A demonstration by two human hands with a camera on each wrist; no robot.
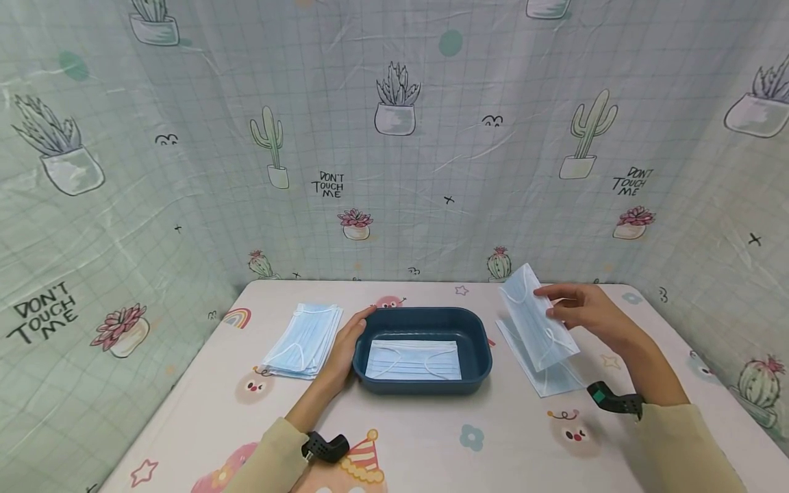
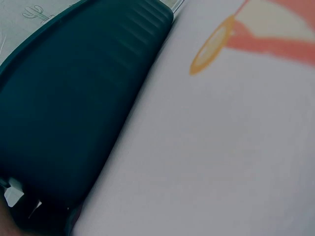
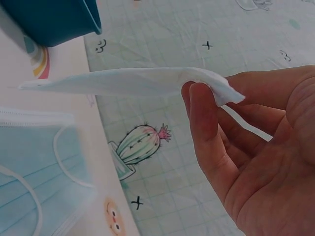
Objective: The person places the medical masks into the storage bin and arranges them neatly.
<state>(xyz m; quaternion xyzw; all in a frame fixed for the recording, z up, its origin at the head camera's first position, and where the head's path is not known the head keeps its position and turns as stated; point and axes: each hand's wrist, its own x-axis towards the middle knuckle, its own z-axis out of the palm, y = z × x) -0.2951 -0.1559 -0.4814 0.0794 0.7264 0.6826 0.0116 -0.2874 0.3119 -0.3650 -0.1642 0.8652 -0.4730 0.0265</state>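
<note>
My left hand (image 1: 341,348) lies along the left wall of a dark blue plastic box (image 1: 425,388), its visible fingers stretched toward the far corner and touching the rim. In the left wrist view the box's outer wall (image 2: 74,108) fills much of the left side, and most of that hand is hidden. One light blue face mask (image 1: 414,359) lies flat in the box. At the right, my right hand (image 1: 585,311) pinches a face mask (image 1: 537,318) by its edge between thumb and fingers, tilted up above the table. Another mask (image 3: 39,167) lies below it.
A stack of light blue face masks (image 1: 303,340) lies left of the box, close to my left hand. The white patterned table (image 1: 419,445) ends at a hanging grid-patterned sheet (image 1: 425,226) behind and at both sides. Each wrist wears a black band (image 1: 616,400).
</note>
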